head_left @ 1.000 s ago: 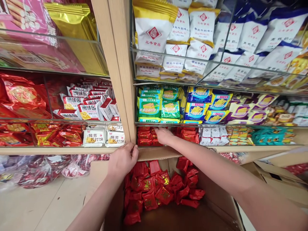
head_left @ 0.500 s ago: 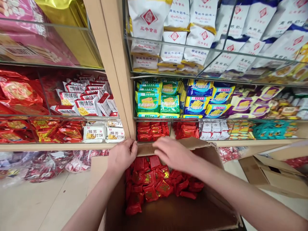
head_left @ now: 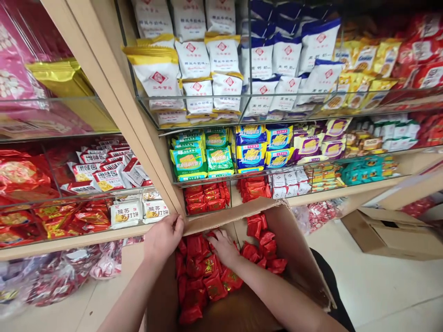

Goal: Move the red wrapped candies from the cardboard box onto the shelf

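Observation:
My left hand [head_left: 163,237] is closed on the far left edge of an open cardboard box [head_left: 238,216], with the thumb and fingers at the rim. Inside the box, my right hand [head_left: 223,247] reaches down onto red wrapped packets [head_left: 209,266] with gold print. Its fingers are apart and touch the packets near the far wall; their tips are partly hidden. More red packets [head_left: 268,246] lie at the box's right side. Just beyond the rim, similar red packets [head_left: 207,198] sit in the lowest shelf compartment.
Shelves of bagged snacks rise ahead, with glass dividers [head_left: 194,97] and a wooden upright [head_left: 121,120]. Green biscuit packs [head_left: 188,161] stand above the red ones. A second cardboard box [head_left: 391,235] is on the floor at right. Plastic bags of packets [head_left: 65,272] lie under the left shelf.
My right hand has moved from above the box's far rim down into the box among the red packets. My left hand stays on the rim. The view has turned to the right.

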### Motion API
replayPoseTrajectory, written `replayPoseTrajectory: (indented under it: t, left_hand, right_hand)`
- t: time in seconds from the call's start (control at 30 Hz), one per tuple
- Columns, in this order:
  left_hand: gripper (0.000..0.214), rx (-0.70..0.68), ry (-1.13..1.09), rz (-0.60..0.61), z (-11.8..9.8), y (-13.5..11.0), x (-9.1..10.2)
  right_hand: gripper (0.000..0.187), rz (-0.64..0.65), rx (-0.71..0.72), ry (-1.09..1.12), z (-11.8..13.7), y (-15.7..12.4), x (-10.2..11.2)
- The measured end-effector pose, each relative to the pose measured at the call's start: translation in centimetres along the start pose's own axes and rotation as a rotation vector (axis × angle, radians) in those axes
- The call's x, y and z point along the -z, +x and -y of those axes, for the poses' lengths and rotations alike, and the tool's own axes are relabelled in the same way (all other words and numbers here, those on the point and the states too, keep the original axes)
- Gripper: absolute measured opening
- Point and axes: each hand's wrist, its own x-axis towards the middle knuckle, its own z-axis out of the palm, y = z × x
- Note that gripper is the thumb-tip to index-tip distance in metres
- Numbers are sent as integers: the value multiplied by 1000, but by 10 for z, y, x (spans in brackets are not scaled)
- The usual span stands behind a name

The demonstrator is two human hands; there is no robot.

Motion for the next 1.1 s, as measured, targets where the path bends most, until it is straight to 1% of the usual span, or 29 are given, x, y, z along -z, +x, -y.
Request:
replayPoseTrajectory:
  t: [0.07,0.13,0.2,0.23,0.27,0.3,0.33,0.37,0.4,0.47,0.5,0.53,0.6,0.77,0.83,0.87,0.93,1.0,1.03,1.1]
  left_hand:
    - [39,10,-15,-4,2,2,1]
    - [35,-10,-97,-67,4,1,2]
    - [30,-113,-234,-203,1,-9,1]
    - [29,-186,-308,-271,-3,-18,-2]
    - [27,-255,-384,-317,-9,-28,-5]
    - [28,-307,-461,-325,-18,-40,-9]
    - [30,-331,-542,-295,-28,-53,-15]
    - [34,-324,-634,-227,-39,-65,-21]
    - [38,-301,-717,-130,-50,-76,-27]
    - [34,-231,-832,65,-70,-92,-41]
    - [30,-188,-864,127,-77,-97,-46]
    - [28,-146,-885,158,-82,-100,-51]
    - [30,-80,-913,147,-87,-103,-58]
    - [33,-5,-970,54,-79,-104,-66]
    - [36,48,-951,13,-76,-104,-69]
    - [38,79,-934,-11,-74,-104,-71]
    - [42,134,-901,-68,-73,-102,-72]
    - [42,136,-878,-102,-71,-99,-69]
    - [42,104,-872,-102,-70,-97,-64]
    - [39,-23,-844,-62,-63,-90,-47]
  right_hand:
    - [36,-40,19,51,1,-5,11]
    - [32,-88,10,99,3,-15,22]
    - [30,-156,-47,204,6,-29,33]
    - [32,-197,-90,306,10,-38,39]
    - [34,-239,-135,436,14,-48,45]
    - [36,-283,-175,577,18,-57,51]
    - [36,-328,-208,708,24,-66,56]
    - [36,-371,-226,803,29,-73,61]
    - [35,-410,-227,843,34,-79,66]
    - [34,-485,-212,829,42,-85,71]
    - [34,-517,-206,809,45,-87,72]
    - [34,-538,-207,801,46,-87,71]
    - [36,-560,-246,863,47,-86,65]
    - [37,-522,-473,1280,48,-84,45]
    - [38,-512,-516,1397,54,-85,38]
    - [40,-506,-496,1446,58,-85,35]
    - [44,-482,-404,1516,67,-86,33]
    - [46,-462,-333,1509,74,-88,39]
    - [43,-456,-308,1461,76,-89,46]
    - [32,-469,-239,1260,74,-88,69]
